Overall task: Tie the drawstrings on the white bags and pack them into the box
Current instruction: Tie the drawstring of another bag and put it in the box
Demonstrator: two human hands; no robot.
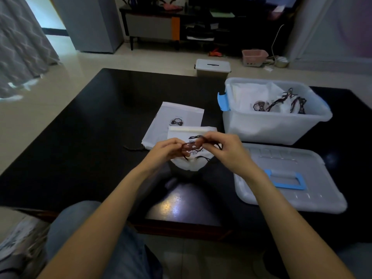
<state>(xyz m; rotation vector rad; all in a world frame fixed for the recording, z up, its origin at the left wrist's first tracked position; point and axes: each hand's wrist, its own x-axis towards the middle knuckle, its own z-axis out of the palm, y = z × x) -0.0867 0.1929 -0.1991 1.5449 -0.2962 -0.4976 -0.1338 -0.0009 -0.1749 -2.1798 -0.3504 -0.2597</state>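
Observation:
A white drawstring bag (191, 165) lies on the black table just beyond my hands, its gathered end toward me. My left hand (164, 151) and my right hand (223, 147) both pinch its dark drawstring (191, 147), which forms a loop between my fingers above the bag. A second white bag (175, 119) with a bow-tie print lies flat behind it, its cord trailing left. The clear plastic box (271, 127) with a blue latch stands to the right, holding several white bags with dark cords.
The box's lid (289, 178) with a blue handle lies flat on the table at my right. A smaller lidded bin (213, 67) stands on the floor past the table's far edge. My knee in jeans is below the near edge.

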